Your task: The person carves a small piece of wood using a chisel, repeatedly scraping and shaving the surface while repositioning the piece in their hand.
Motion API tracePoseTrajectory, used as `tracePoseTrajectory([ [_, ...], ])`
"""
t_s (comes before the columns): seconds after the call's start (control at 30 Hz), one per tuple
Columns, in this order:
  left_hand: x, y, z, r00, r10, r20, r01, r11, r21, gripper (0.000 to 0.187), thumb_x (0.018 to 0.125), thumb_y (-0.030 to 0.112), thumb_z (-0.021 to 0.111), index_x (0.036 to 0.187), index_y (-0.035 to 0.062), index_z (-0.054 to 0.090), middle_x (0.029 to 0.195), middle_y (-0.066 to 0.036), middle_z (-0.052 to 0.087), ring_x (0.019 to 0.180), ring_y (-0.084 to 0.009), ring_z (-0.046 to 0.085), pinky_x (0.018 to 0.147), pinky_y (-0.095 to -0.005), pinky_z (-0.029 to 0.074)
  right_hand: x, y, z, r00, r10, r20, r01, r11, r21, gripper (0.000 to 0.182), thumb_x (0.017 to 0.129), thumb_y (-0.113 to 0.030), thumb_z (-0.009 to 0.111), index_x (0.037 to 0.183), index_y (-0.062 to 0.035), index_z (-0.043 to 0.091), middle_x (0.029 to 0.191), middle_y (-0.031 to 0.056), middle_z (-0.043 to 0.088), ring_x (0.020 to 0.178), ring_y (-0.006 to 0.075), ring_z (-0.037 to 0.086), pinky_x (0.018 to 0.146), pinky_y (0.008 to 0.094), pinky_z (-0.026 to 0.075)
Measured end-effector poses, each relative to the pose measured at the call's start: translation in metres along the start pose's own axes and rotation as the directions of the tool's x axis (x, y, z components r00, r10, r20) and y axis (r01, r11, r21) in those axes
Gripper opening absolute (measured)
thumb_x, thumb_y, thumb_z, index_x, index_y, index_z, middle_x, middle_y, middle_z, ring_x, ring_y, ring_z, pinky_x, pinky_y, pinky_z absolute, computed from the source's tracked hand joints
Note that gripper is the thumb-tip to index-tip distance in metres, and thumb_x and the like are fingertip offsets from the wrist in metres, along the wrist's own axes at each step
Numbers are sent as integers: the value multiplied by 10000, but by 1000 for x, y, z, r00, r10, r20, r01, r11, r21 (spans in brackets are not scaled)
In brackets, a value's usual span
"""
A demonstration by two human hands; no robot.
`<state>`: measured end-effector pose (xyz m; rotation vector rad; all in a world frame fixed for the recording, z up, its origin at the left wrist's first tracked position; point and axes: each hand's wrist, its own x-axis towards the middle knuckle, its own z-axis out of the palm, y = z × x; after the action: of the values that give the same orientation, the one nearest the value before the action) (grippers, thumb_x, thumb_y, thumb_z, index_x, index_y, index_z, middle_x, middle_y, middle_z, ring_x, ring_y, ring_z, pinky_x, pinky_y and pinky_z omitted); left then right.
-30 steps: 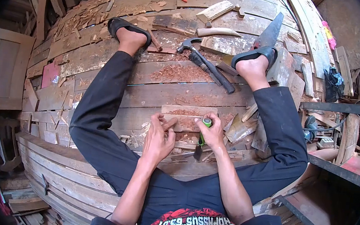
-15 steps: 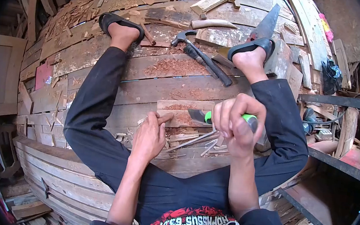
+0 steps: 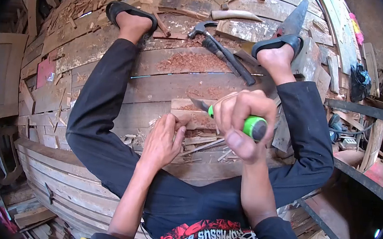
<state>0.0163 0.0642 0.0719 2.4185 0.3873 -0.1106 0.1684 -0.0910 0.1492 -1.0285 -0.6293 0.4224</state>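
Observation:
My right hand is wrapped round the green and dark-grey handle of a chisel. Its metal blade points left and away from me, above a flat wooden board on the floor. Lower and to the left, my left hand is closed with its fingers bent round a small brown piece of wood, mostly hidden by them. Wood shavings lie on the board, and thin wood strips lie just nearer to me between the two hands.
Beyond the board lie a claw hammer and a dark bar-like tool beside it. A handsaw rests behind my right foot. Wood offcuts and reddish shavings are scattered over the plank floor. A metal frame stands at right.
My right hand has turned and shifted slightly up and left, so the handle's end faces me more and the blade looks narrower. My left hand has moved slightly up.

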Motion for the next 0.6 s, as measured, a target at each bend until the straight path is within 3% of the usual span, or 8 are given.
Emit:
tracePoseTrajectory([
  [0.07,0,-7,2,1000,-20,15,20,1000,-5,217,983,190,594,1059,14,493,989,-217,591,976,-426,595,841,-511,487,7,-2,2,999,-25,49,23,999,33,316,749,-92,705,619,-67,418,564,24,498,525,128,494,477,278,378],
  [0.2,3,-6,-5,999,39,36,-40,999,33,200,979,175,590,1055,17,492,989,-213,580,976,-416,589,833,-506,487,-7,75,5,981,159,109,-122,951,-285,284,753,-54,689,602,-43,450,544,20,488,478,111,461,466,287,365],
  [0.3,-1,-10,-6,997,39,72,-41,999,28,195,971,157,591,1060,16,490,992,-215,570,976,-418,584,827,-505,483,-8,60,1,998,27,-59,-29,999,-42,284,742,-36,685,597,-50,441,543,14,485,481,104,461,469,283,364],
  [0.33,-2,-13,-5,996,53,74,-54,998,19,203,967,151,594,1065,9,486,997,-220,567,984,-425,581,827,-507,480,-4,41,-1,997,71,-42,-68,996,62,342,769,-82,703,603,-74,404,543,11,472,478,115,453,450,281,361],
  [0.43,2,-14,-5,991,104,79,-108,993,49,206,945,137,602,1063,15,485,998,-203,546,985,-415,568,816,-503,479,5,15,1,999,-27,32,28,1000,-5,357,771,-83,707,596,-85,396,539,11,471,465,107,435,442,278,349],
  [0.47,4,-14,-6,990,109,88,-115,991,68,199,936,139,600,1050,24,483,995,-194,536,984,-405,564,809,-502,483,2,24,2,999,10,32,-11,1000,26,353,770,-79,704,594,-89,399,528,13,464,457,103,432,443,271,339],
  [0.57,7,-9,-10,989,118,89,-126,988,95,194,919,139,600,1035,36,483,993,-182,522,976,-393,560,795,-505,493,-17,85,-2,985,116,130,-78,961,-266,349,772,-72,704,595,-93,404,513,14,457,439,96,420,439,264,333],
  [0.6,7,-9,-10,989,118,95,-127,987,97,195,914,138,601,1033,38,484,993,-181,520,972,-392,559,792,-507,496,-20,84,-2,991,99,93,-78,975,-208,350,764,-64,700,597,-81,394,506,17,440,440,98,402,446,269,333],
])
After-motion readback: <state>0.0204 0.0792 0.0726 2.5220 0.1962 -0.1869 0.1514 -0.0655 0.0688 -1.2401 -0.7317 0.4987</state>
